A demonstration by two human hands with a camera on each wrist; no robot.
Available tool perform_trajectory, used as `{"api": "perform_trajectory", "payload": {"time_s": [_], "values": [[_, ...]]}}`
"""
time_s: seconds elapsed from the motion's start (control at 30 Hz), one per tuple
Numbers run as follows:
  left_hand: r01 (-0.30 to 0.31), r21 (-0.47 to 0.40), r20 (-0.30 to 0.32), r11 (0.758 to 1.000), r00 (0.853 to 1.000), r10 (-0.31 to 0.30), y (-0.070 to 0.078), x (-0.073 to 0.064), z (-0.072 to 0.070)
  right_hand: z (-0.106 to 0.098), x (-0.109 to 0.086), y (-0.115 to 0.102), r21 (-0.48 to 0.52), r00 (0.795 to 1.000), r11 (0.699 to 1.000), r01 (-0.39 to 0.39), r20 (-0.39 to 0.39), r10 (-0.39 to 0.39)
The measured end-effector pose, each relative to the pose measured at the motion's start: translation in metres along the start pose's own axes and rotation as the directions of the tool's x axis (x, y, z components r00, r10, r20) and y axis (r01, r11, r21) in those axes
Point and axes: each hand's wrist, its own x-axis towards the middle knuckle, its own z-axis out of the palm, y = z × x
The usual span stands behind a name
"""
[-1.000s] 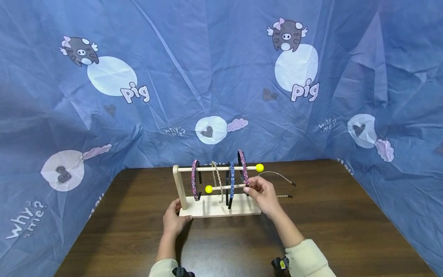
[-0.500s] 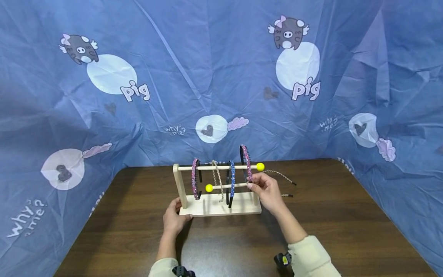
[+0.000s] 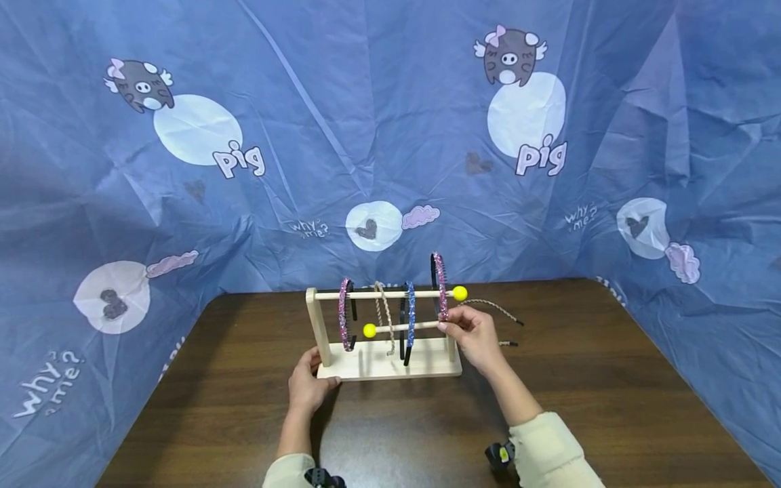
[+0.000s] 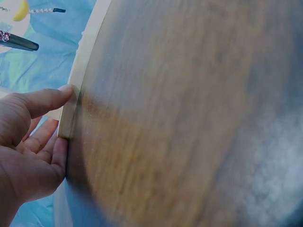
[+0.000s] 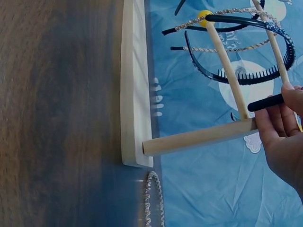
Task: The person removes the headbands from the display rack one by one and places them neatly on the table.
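2 hands at the rack, head view: the left hand [image 3: 310, 386] grips the left end of the rack [image 3: 319, 332]; at its right end the right hand [image 3: 478, 335] pinches a pink headband [image 3: 441, 285] low down.
Pink headband: upright at the rack's upper rod [image 3: 366, 295], just left of the yellow knob [image 3: 460, 293]. I cannot tell whether the rod bears it; if not, loosened fingers could drop it.
Yellow knob: a tug to the rack's right might catch the headband here and tip the rack.
3 other bands: a 2nd pink headband [image 3: 344, 315], a braided band [image 3: 386, 315] and a blue headband [image 3: 411, 315] cross the rack's rods. A leftward swing might knock the blue headband, the nearest.
Base, left wrist view: thumb and fingers are clamped on the rack's base [image 4: 68, 118]; a slack hold could let the rack slide.
Black tip, right wrist view: thumb and fingers press together on the headband's black tip [image 5: 266, 102], near where the rack's lower rod [image 5: 226, 66] meets its post [image 5: 199, 138]; it could snag there.
Loose braided band: lying beside the rack's right end [image 5: 154, 194], it could be brushed away by a low hand.
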Motion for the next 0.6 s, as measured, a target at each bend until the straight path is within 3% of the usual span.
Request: {"api": "perform_trajectory", "payload": {"time_s": [0.27, 0.6], "values": [[0.01, -0.001, -0.001, 1.0, 1.0, -0.01, 0.001, 0.0, -0.001, -0.006, 0.005, -0.002, -0.051, 0.996, 0.995, 0.084, -0.016, -0.085], [-0.004, -0.014, -0.004, 1.0, 1.0, 0.004, -0.001, 0.0, 0.0, -0.012, 0.008, -0.004, -0.092, 0.995, 0.991, 0.097, -0.012, -0.098]]}}
